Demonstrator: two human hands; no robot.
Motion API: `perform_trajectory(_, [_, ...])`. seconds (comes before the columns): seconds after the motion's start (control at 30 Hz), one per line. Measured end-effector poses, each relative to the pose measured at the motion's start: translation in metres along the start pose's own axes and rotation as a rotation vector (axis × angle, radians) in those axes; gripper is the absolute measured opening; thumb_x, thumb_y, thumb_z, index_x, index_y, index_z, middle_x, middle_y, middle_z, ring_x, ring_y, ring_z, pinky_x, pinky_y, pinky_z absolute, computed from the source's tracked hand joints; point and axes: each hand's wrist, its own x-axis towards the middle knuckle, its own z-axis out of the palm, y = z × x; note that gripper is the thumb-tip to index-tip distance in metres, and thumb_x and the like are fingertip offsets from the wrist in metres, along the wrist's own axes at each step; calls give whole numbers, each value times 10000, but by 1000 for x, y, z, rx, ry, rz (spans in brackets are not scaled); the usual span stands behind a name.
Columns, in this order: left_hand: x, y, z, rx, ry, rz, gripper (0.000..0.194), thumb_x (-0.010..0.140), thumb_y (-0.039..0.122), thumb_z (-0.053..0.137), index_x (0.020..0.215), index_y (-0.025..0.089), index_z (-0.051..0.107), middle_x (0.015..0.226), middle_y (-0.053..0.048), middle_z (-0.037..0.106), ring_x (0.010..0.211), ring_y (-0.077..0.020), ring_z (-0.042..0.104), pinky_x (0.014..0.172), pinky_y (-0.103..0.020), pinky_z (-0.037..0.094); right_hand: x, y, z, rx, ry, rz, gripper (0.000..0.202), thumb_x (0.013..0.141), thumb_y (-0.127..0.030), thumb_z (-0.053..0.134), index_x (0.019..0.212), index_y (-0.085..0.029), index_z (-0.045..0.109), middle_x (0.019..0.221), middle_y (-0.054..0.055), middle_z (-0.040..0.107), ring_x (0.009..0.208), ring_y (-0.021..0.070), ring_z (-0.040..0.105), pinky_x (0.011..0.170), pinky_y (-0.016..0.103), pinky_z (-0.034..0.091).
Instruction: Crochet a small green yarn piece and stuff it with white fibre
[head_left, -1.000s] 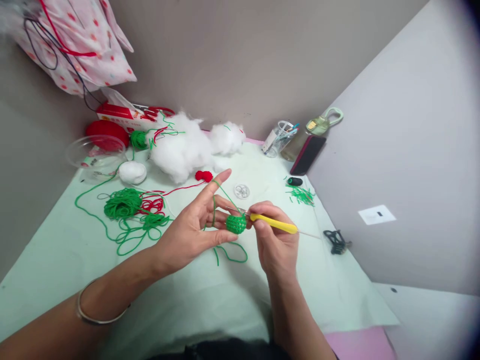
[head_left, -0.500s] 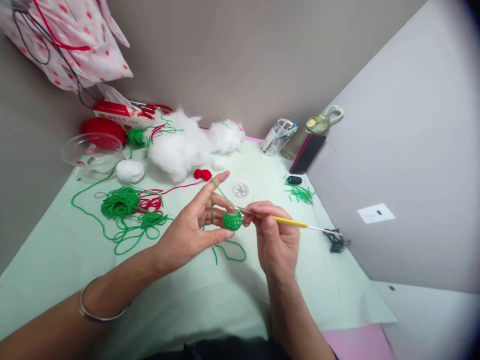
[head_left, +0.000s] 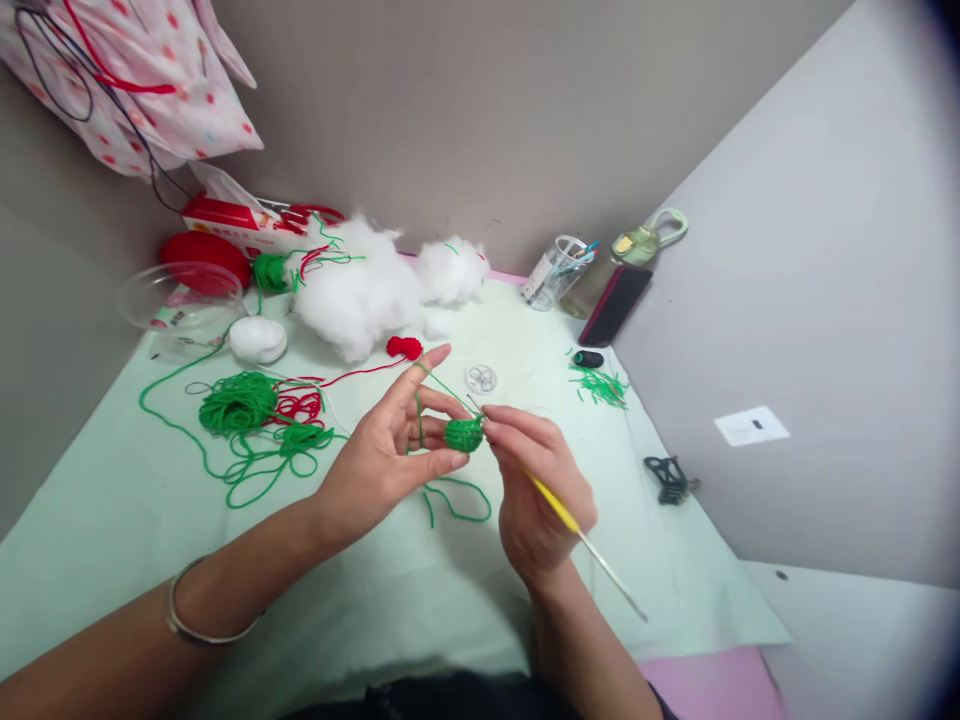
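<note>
Between thumb and fingers, my left hand (head_left: pixel 390 440) pinches a small green crochet piece (head_left: pixel 463 434). Green yarn (head_left: pixel 444 381) runs from its raised index finger down to the piece, and more strands pass around the other fingers. My right hand (head_left: pixel 544 490) grips a crochet hook (head_left: pixel 553 502) with a yellow handle, its rear metal end pointing down to the right. The hook's tip is at the right upper edge of the piece, where the yarn meets it. My right fingertips are close beside the piece and partly hide the contact.
Green yarn (head_left: pixel 240 403) and red yarn (head_left: pixel 300 403) lie loose at left, near a white yarn ball (head_left: pixel 257 340). Behind are white stuffing (head_left: pixel 360 290) and a red crochet piece (head_left: pixel 404 347). A phone (head_left: pixel 616 305), bottle (head_left: pixel 592 285), clear cup (head_left: pixel 556 272) and black clip (head_left: pixel 670 480) are at right.
My right hand has turned, swinging the hook's rear end from pointing right to pointing down toward me. My left hand keeps its hold on the green piece, nearly still.
</note>
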Motion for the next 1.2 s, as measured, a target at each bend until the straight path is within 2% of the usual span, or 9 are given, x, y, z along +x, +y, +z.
perform_trajectory(0.1, [-2, 2, 0, -17, -16, -18, 890, 832, 193, 818, 1571, 350, 347, 1081, 17, 630, 918, -111, 672, 813, -236, 551, -2, 1, 3, 65, 30, 32, 291, 967, -130, 625, 1103, -322, 797, 1106, 58, 784, 1012, 210, 730, 794, 370, 598])
perform_trajectory(0.27, [-2, 7, -3, 79, -44, 46, 833, 848, 178, 796, 1554, 351, 389, 1071, 21, 637, 1003, -134, 670, 919, -273, 528, 9, 4, 0, 467, 24, 380, 105, 959, -336, 684, 997, -297, 773, 950, 19, 816, 776, 158, 736, 720, 320, 612])
perform_trajectory(0.37, [-1, 8, -4, 162, -46, 105, 818, 850, 138, 768, 1554, 330, 398, 1037, 21, 644, 1017, -143, 659, 961, -300, 514, 14, 4, -1, 558, -2, 471, 127, 937, -393, 710, 954, -274, 749, 887, 13, 815, 716, 139, 720, 694, 293, 606])
perform_trajectory(0.57, [-1, 10, -2, 291, -41, 141, 800, 842, 92, 715, 1551, 299, 408, 1015, 12, 659, 1030, -158, 649, 1020, -343, 504, 18, 6, -8, 488, -71, 416, 180, 944, -405, 690, 911, -228, 704, 809, 29, 802, 657, 154, 713, 634, 306, 609])
perform_trajectory(0.83, [0, 7, -6, 354, -69, 151, 777, 852, 104, 686, 1553, 288, 407, 1036, 1, 677, 1025, -164, 659, 1007, -355, 516, 17, 8, -23, 382, -182, 396, 176, 1018, -348, 587, 993, -224, 709, 918, 39, 810, 783, 163, 758, 731, 323, 626])
perform_trajectory(1.0, [1, 9, -6, 380, -70, 147, 772, 847, 101, 681, 1549, 277, 412, 1030, 0, 687, 1015, -168, 669, 990, -351, 525, 17, 7, -23, 360, -199, 357, 175, 1033, -317, 566, 1021, -240, 723, 939, 28, 801, 827, 154, 764, 747, 306, 622])
perform_trajectory(1.2, [0, 15, -6, 437, -69, 133, 754, 851, 105, 673, 1540, 281, 423, 1026, 0, 695, 1021, -178, 690, 1015, -358, 529, 17, 6, -21, 323, -196, 364, 188, 1024, -361, 573, 1009, -230, 708, 936, 42, 799, 820, 171, 761, 737, 333, 635])
